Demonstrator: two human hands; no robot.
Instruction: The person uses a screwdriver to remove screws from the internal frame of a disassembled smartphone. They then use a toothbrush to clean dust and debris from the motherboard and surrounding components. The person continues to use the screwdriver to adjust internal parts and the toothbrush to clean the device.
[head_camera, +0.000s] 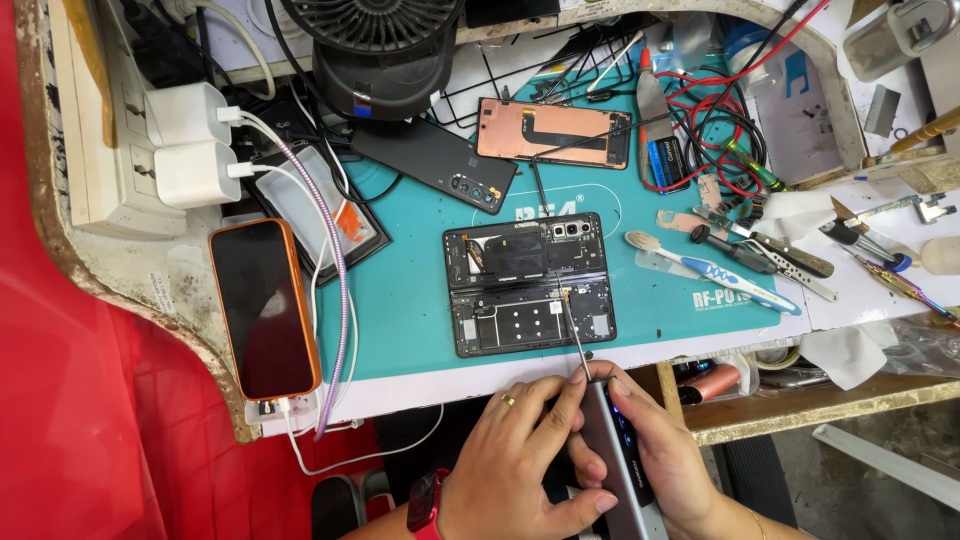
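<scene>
An opened foldable phone (528, 284) lies on the teal work mat (410, 300), its back cover off and its boards and coil exposed. My left hand (520, 460), with a ring and a red wristwatch, and my right hand (655, 455) together grip a grey electric screwdriver (615, 455) at the bench's front edge. Its thin bit (574, 335) reaches up onto the phone's middle, near the hinge line.
A copper-coloured back panel (553, 132) and a dark phone (433, 165) lie behind the open phone. An orange-cased phone (264, 308) charges at the left. A toothbrush (712, 270), tweezers, screwdrivers and red wires (715, 110) crowd the right. A black fan (372, 45) stands at the back.
</scene>
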